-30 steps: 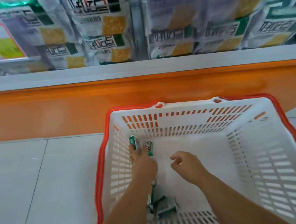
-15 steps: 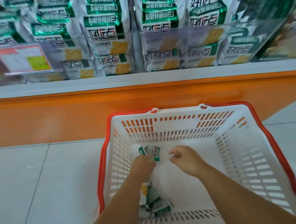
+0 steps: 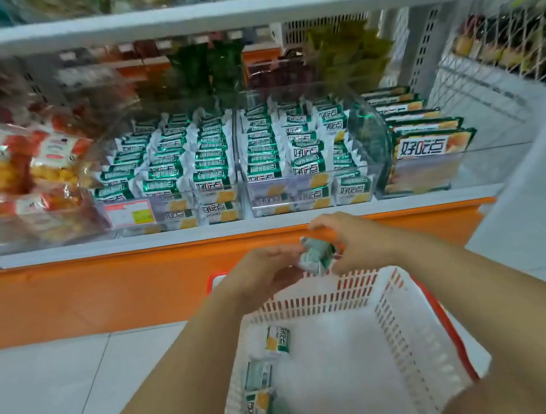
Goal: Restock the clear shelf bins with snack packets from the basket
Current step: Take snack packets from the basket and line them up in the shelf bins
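both hands (image 3: 266,273) (image 3: 358,241) are pinching packets (image 3: 316,255) | looking light, crinkly, slippery | gripping mid-body is seeming safest

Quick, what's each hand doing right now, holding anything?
Left hand: closed on the green snack packets.
Right hand: also gripping the same packets, above the basket.

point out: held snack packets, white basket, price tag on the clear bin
held snack packets (image 3: 316,256), head view, green wrapper between the two hands
white basket (image 3: 410,332), head view, slotted right wall
price tag (image 3: 128,213), head view, middle of the pink label on the left bin front
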